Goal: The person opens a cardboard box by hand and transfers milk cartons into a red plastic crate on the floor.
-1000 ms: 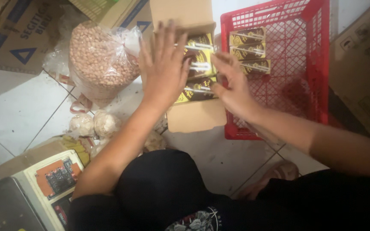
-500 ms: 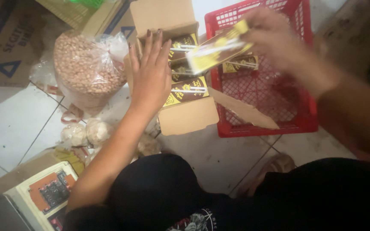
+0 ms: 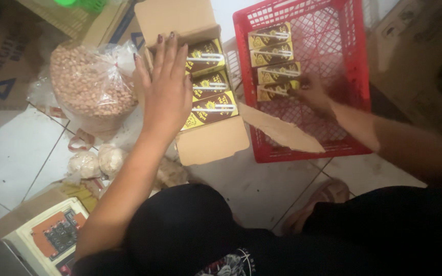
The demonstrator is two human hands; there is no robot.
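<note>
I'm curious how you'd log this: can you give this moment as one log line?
left hand: flat on cardboard box | right hand: in red crate, at lowest packet | grip: unclear

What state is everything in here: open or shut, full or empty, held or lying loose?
Cardboard box: flaps open, brown-and-yellow packets inside.
Red crate: partly filled, four packets in a column.
Left hand: flat, fingers spread, on the box.
Right hand: blurred, at the lowest crate packet; grasp unclear.
Peanut bag: full, tied shut.
Garlic bags: closed, on the floor.
</note>
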